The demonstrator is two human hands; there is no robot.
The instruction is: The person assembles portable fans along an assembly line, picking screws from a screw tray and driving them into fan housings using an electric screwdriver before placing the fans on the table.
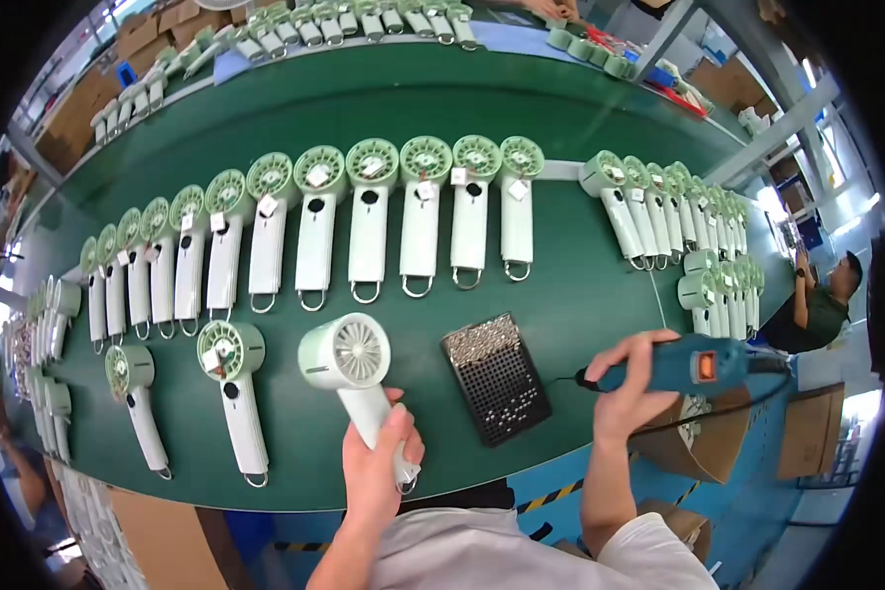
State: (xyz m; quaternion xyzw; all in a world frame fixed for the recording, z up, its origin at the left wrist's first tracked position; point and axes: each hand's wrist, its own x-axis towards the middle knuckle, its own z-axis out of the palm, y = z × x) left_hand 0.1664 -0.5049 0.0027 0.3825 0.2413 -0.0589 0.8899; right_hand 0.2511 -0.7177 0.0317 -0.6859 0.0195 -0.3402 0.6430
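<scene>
My left hand (pixel 382 457) is closed round the white handle of a handheld fan (pixel 347 354). The fan's round pale green head tilts up, its finned grille facing right. In my right hand (pixel 627 383) is a blue electric screwdriver (pixel 674 364) with an orange switch and a black cord. Its thin bit points left, apart from the fan. Between my hands a black perforated screw tray (pixel 497 379) lies on the green table, with many small screws heaped at its far end. Two more fans, one (pixel 231 393) nearer and one (pixel 138 403) farther left, lie beside the held one.
A long row of handheld fans (pixel 369 221) lies across the table, with open green heads and small white pieces on them. More fans (pixel 669 211) cluster at the right. Cardboard boxes (pixel 698 442) stand below the right edge. Another person (pixel 826 300) sits at far right.
</scene>
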